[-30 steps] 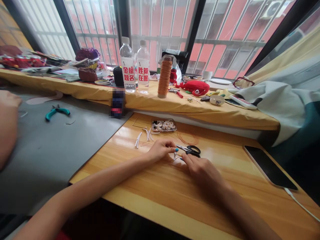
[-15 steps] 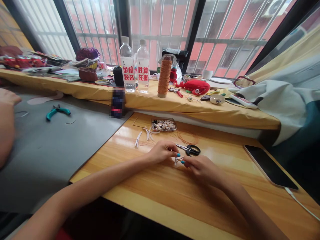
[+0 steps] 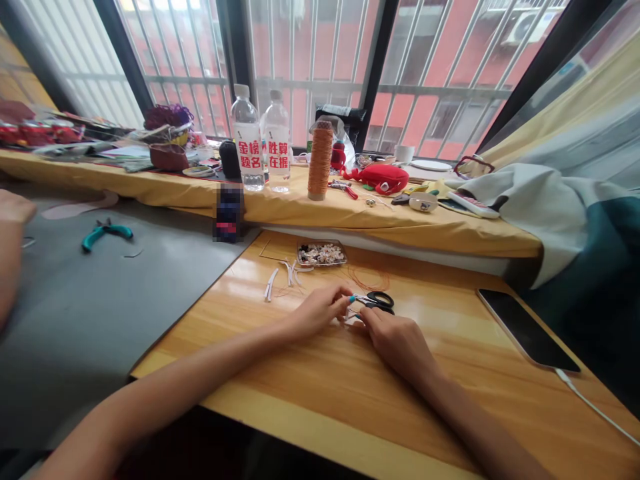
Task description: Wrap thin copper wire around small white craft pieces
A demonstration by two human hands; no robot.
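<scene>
Over the wooden table my left hand (image 3: 327,307) is closed in a pinch, thumb and forefinger together. My right hand (image 3: 395,333) pinches just to the right of it, fingertips a small gap apart from the left ones. Between them is a small white strip (image 3: 351,319), partly covered by the fingers; any thread on it is too fine to make out. Black-handled scissors (image 3: 381,300) lie right behind the fingertips. Farther back are a coil of orange thread (image 3: 369,279), several loose white strips (image 3: 291,272) and a clear box of beads (image 3: 323,254).
A phone (image 3: 527,330) with a white cable lies at the right. Teal-handled pliers (image 3: 107,235) rest on the grey mat (image 3: 150,287), with another person's arm (image 3: 10,253) at its left edge. Two bottles (image 3: 249,157) and an orange thread spool (image 3: 320,163) stand on the sill.
The view has shifted slightly, moving the whole scene left. Both hands keep pinching at the white strip; my right hand has turned a little, its knuckles now more upward.
</scene>
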